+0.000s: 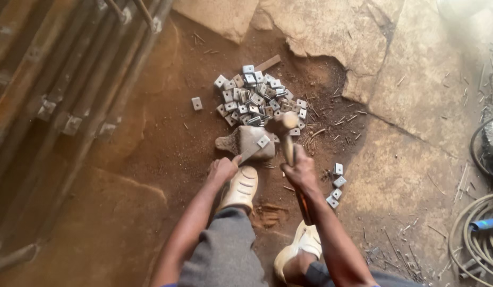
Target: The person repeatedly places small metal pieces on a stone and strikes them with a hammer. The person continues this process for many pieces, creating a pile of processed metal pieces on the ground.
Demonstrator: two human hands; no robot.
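Right hand (299,171) clamped on wooden-handled hammer (287,133), left hand (223,169) pinching a small square metal plate (263,141) on the grey stone block (245,143). Big heap of square metal plates (257,98) lies behind the block; only four plates (336,183) sit right of it, so most looks left.

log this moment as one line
left hand: steadies flat piece on anvil block | right hand: grips hammer | pile of square plates behind block

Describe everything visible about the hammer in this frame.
The hammer has a pale wooden handle and a dark, blurred head sitting above the block beside the pile of small metal plates. The right hand grips the handle near its lower end. The handle runs roughly upright in the picture. Nothing else visibly touches it.
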